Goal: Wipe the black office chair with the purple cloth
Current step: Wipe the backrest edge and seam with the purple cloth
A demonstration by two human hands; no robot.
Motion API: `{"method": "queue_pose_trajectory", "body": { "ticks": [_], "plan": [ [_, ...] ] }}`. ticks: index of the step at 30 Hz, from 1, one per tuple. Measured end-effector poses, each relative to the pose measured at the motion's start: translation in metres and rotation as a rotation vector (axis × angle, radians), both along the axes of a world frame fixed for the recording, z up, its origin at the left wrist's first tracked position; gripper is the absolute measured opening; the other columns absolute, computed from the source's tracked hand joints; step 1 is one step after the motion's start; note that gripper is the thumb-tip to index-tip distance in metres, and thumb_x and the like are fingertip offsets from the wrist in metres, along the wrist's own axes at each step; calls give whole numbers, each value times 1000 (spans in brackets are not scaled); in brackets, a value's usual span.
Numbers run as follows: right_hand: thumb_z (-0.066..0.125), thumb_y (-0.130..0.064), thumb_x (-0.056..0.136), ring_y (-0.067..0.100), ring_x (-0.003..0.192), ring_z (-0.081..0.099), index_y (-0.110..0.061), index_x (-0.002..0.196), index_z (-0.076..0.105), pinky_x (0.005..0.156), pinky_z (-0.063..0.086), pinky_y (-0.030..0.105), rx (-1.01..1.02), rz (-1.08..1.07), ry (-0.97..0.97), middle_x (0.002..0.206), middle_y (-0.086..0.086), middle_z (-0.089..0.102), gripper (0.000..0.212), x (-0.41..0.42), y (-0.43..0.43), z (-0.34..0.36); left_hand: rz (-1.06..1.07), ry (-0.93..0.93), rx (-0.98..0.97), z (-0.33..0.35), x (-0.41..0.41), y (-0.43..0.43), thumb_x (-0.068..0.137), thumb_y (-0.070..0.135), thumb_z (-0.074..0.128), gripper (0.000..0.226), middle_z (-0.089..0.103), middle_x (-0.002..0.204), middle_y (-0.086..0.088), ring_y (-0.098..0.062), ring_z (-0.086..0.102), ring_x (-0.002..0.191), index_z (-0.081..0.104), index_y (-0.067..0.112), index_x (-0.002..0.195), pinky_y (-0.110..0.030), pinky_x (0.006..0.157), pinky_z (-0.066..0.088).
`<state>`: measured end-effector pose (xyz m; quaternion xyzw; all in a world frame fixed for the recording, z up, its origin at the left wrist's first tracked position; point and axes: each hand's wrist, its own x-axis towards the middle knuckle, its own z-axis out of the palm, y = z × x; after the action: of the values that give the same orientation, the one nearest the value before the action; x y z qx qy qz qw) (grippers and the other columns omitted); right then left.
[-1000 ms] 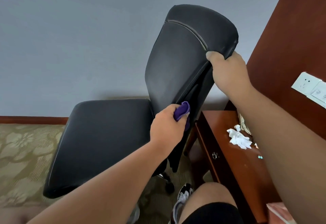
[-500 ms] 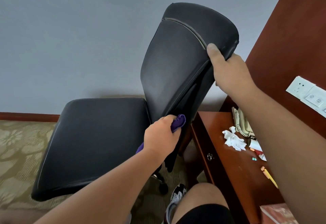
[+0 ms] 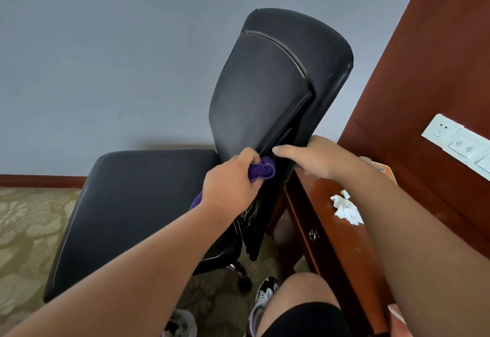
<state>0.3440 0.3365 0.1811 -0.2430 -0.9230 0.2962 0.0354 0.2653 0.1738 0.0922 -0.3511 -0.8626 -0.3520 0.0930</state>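
Observation:
The black office chair (image 3: 265, 92) stands side-on to me, backrest upright and seat (image 3: 138, 204) stretching left. My left hand (image 3: 230, 185) grips the bunched purple cloth (image 3: 262, 169) and presses it against the lower right edge of the backrest; a tail of cloth hangs under my wrist. My right hand (image 3: 318, 157) holds the same edge just right of the cloth, thumb stretched across the front toward it and fingers hidden behind the backrest.
A reddish wooden desk (image 3: 331, 244) with a drawer knob stands close on the right, carrying a crumpled white tissue (image 3: 346, 208). Wall sockets (image 3: 456, 140) sit on the wood panel. My knee (image 3: 299, 297) and shoe (image 3: 265, 294) are below, on patterned carpet (image 3: 26, 220).
My right hand slid from the top side of the backrest down to its lower edge, beside the cloth. My left hand and the cloth stayed at the lower edge.

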Motion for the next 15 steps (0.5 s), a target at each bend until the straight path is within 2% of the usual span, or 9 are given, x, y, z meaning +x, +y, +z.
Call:
{"method": "queue_pose_trajectory", "body": {
  "ticks": [4, 7, 9, 12, 15],
  "plan": [
    [57, -69, 84, 21, 63, 58, -31, 64, 52, 63, 43, 30, -18, -12, -53, 63, 4, 60, 43, -1, -4, -2, -1, -7, -69, -14, -6, -10, 94, 37, 63, 21, 65, 91, 12, -16, 61, 76, 52, 31, 111, -35, 72, 53],
    [53, -70, 87, 20, 59, 58, -30, 58, 48, 66, 42, 31, 39, 15, -146, 47, -1, 56, 49, 0, -3, 5, 9, 3, -40, -17, -3, -7, 95, 36, 62, 19, 67, 91, 11, -19, 63, 79, 59, 31, 112, -36, 73, 53],
    [50, -71, 87, 20, 57, 59, -24, 56, 54, 68, 40, 32, 103, 15, -239, 41, -3, 55, 57, -2, -3, 8, 22, 17, 0, -22, 3, -4, 95, 36, 62, 20, 65, 92, 13, -17, 64, 82, 64, 34, 115, -34, 72, 52],
    [48, -72, 86, 20, 62, 62, -14, 60, 62, 72, 40, 32, 140, -14, -300, 47, 0, 60, 64, -3, -4, 6, 4, 31, 45, -45, 22, 1, 97, 37, 62, 27, 69, 102, 11, -14, 65, 84, 67, 34, 124, -29, 71, 49],
    [49, -71, 85, 25, 71, 64, -10, 58, 63, 78, 43, 34, 136, -44, -285, 52, 7, 61, 68, -1, -6, -2, 19, -36, 63, -73, 42, 8, 100, 35, 60, 41, 65, 116, 11, -13, 63, 87, 58, 28, 140, -28, 69, 47]
  ]
}}
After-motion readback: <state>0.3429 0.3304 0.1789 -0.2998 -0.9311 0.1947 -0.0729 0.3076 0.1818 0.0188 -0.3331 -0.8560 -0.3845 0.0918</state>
